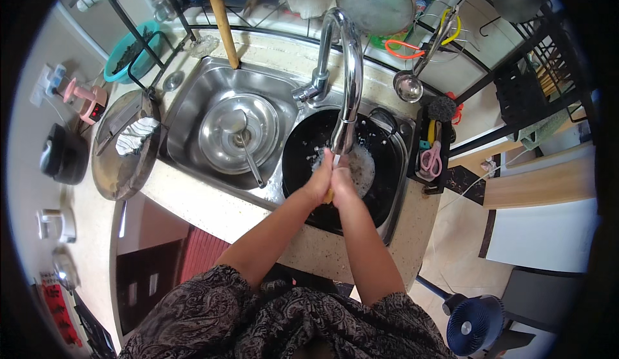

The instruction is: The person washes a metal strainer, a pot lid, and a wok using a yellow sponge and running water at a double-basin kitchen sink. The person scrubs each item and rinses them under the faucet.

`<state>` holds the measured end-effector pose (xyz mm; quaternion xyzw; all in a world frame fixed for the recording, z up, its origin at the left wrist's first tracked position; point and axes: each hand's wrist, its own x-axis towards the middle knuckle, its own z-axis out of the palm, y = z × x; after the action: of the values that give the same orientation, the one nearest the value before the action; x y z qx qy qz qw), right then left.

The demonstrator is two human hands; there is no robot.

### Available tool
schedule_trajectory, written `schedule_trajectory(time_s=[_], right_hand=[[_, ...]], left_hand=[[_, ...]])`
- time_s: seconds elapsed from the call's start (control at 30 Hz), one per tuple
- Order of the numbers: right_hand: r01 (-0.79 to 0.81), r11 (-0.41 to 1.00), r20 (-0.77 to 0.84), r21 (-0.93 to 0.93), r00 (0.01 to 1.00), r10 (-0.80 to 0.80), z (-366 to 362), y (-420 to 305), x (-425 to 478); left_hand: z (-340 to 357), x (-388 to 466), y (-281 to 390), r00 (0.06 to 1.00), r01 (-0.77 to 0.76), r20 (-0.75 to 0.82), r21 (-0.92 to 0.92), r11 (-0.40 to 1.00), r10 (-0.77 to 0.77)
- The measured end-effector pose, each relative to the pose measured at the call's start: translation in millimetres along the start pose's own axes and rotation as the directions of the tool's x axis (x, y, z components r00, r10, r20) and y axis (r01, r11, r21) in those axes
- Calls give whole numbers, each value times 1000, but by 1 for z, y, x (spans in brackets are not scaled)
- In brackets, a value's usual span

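My left hand (318,177) and my right hand (342,181) are close together under the spout of the chrome faucet (350,69). A yellowish item (329,196) shows between the palms; most of it is hidden, so its kind cannot be told. Below them a black wok (300,141) sits in the right basin, with foamy water (361,165) in it. In the left basin lies a round steel lid or shallow pan (213,141), and a steel ladle (250,158) rests across it.
A round wooden chopping board (109,175) with a cleaver (121,119) and a striped cloth (137,135) stands at left. Right of the sink, a black caddy (427,185) holds pink scissors (430,159). A mesh strainer (376,5) and ladles (408,86) hang from the black rack behind.
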<state>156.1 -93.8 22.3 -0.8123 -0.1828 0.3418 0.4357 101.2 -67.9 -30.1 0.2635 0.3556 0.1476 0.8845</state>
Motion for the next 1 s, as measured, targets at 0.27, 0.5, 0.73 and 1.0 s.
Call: schedule_trajectory(time_s=[0.27,0.5,0.73,1.0], right_hand=[[-487,769,504,414,826,252,3,52,-6],[-279,890,342,361,927,152,15,54,13],[-603,208,602,771,795,73,24,105,64],[-379,397,324,836,925,201,47,79,68]], left_hand=[[-6,-25,13,996,18,-87,453,891,23],[7,-41,-11,994,-71,-70,190,979,86],[28,-93,17,896,-319,153,875,365,416],[-32,-135,28,763,-47,-183,941,336,620]])
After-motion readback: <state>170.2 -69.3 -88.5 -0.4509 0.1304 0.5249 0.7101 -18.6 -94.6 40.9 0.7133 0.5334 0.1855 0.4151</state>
